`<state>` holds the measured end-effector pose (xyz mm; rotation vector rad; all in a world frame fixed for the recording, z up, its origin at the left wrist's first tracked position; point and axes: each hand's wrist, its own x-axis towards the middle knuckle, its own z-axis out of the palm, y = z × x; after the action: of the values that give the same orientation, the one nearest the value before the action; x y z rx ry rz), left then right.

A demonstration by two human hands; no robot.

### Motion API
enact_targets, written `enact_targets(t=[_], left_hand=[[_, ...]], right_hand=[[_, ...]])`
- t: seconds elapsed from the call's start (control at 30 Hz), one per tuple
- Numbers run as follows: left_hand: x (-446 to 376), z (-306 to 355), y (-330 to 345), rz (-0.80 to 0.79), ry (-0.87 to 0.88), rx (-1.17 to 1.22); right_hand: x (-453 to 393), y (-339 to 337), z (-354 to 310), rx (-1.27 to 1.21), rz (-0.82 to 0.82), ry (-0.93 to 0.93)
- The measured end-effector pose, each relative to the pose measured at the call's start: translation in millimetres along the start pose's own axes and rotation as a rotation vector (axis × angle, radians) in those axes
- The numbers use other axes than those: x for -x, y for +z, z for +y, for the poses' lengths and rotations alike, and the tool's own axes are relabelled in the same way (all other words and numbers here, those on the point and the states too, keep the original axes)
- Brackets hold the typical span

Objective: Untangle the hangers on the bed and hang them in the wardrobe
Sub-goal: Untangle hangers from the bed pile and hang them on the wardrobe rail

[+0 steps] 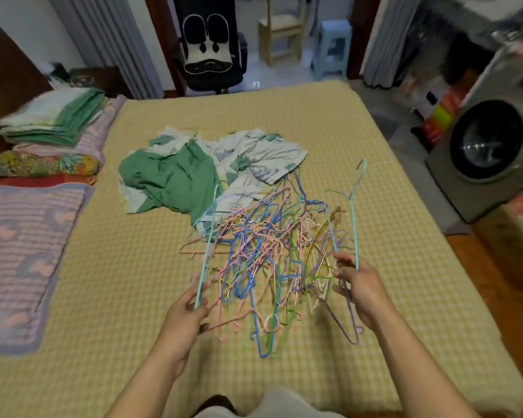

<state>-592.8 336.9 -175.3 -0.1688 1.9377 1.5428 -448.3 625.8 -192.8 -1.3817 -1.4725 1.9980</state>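
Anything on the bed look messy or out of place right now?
Yes: the coloured wire hangers lie in one knotted heap mid-bed, partly over a crumpled green-and-white floral sheet. Each hand, left and right, grips a light-blue hanger.

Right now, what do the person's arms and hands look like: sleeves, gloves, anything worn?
Both forearms are bare up to the bottom edge of the picture, with no sleeve in sight. The left hand and the right hand wear no gloves. No watch, bracelet or ring shows, though the picture is somewhat blurred.
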Motion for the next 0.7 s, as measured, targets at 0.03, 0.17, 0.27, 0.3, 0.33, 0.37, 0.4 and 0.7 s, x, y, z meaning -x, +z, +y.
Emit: enact_targets(t=[0.03,0.17,0.27,0.3,0.33,0.37,0.4,0.7], left_hand=[[0,3,-3,-0.046,0.019,-0.046],[2,20,-4,-0.261,0.085,-0.191],[1,37,11,-0.457,0.114,-0.29],[0,40,19,-0.532,0.116,-0.302],[2,43,29,-0.601,0.11,-0.321],[6,44,39,-0.664,0.111,-0.338],[14,44,50,-0.74,0.112,-0.354],[142,-34,109,-1.241,0.081,-0.78]], right_hand=[[8,2,1,-0.028,0.012,0.004],[44,12,2,-0.132,0.093,-0.013],[82,0,12,-0.192,0.278,-0.091],[96,-6,14,-0.178,0.324,-0.119],[112,-14,19,-0.169,0.362,-0.147],[130,-21,24,-0.173,0.393,-0.161],[152,-27,32,-0.188,0.437,-0.166],[389,-24,149,-0.505,0.906,0.035]])
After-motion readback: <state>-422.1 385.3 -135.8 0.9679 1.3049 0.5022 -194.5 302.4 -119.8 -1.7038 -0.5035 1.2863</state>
